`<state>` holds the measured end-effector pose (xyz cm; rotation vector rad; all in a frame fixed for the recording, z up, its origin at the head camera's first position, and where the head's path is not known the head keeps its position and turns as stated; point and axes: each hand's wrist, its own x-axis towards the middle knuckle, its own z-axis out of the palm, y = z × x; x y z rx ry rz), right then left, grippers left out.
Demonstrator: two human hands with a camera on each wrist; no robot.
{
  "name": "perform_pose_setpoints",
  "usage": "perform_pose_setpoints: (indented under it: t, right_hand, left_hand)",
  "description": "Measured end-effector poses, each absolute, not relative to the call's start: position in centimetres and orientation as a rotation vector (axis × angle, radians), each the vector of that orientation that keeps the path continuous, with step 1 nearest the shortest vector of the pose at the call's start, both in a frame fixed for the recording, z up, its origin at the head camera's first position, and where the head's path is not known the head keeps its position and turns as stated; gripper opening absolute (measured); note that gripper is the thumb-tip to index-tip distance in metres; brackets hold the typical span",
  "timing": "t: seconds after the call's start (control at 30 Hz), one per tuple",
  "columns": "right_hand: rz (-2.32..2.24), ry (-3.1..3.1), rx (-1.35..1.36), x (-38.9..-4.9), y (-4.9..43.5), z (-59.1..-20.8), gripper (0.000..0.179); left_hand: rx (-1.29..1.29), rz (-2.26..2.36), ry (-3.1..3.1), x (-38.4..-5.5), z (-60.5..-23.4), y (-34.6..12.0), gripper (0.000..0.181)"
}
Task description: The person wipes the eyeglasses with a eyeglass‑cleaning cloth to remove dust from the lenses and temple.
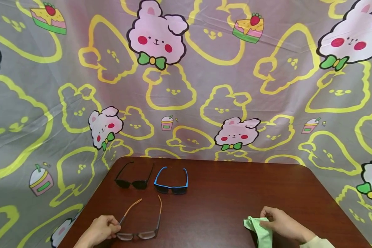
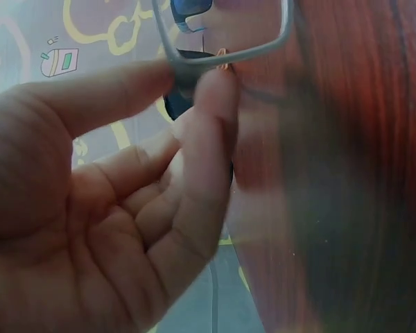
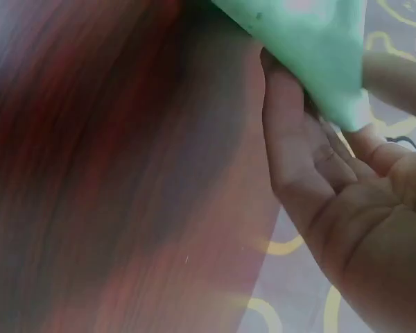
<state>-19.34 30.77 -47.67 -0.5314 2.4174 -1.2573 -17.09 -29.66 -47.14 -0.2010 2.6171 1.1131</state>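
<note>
At the table's near left, my left hand (image 1: 100,230) pinches a pair of clear eyeglasses (image 1: 147,235) at the left corner of the frame. Their orange-tipped temples point away from me. In the left wrist view, thumb and fingertips close on the corner of the grey eyeglass rim (image 2: 229,57). Over at the right, my right hand (image 1: 280,223) grips a light green cloth (image 1: 263,234), which hangs down in folds from the fingers. The right wrist view shows the cloth (image 3: 312,48) held between thumb and fingers.
Black sunglasses (image 1: 131,184) lie at the back left of the brown table (image 1: 229,193). Beside them are blue-framed sunglasses (image 1: 171,188), temples unfolded toward the back. A grey curtain (image 1: 198,93) with cartoon prints surrounds the table's back and sides.
</note>
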Motion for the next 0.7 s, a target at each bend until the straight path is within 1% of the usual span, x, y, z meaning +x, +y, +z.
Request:
perform_pose_setpoints:
  t: [0.13,0.23,0.4,0.53,0.7]
  right_hand:
    - [-1.09,2.57,-0.592,-19.6,31.2,-48.7,0.019]
    - [-0.946,2.688,-0.643,-19.5,31.4,-49.3,0.02]
    - [-0.795,2.789,-0.626,-19.4,31.5,-49.6,0.023]
    - [-0.73,2.827,-0.595,-19.4,31.4,-49.5,0.024]
    - [-0.671,2.824,-0.524,-19.3,31.3,-48.8,0.026]
  left_hand:
    - [-0.228,1.02,2.632,-17.3,-46.9,-29.8,0.022]
    - [-0.175,0.984,2.655,-17.2,-46.6,-30.2,0.03]
    - [-0.134,0.941,2.712,-16.9,-45.3,-30.2,0.036]
    - [-0.156,0.803,2.798,-16.6,-43.3,-29.0,0.042]
    - [-0.027,0.657,2.947,-16.9,-40.4,-26.1,0.051]
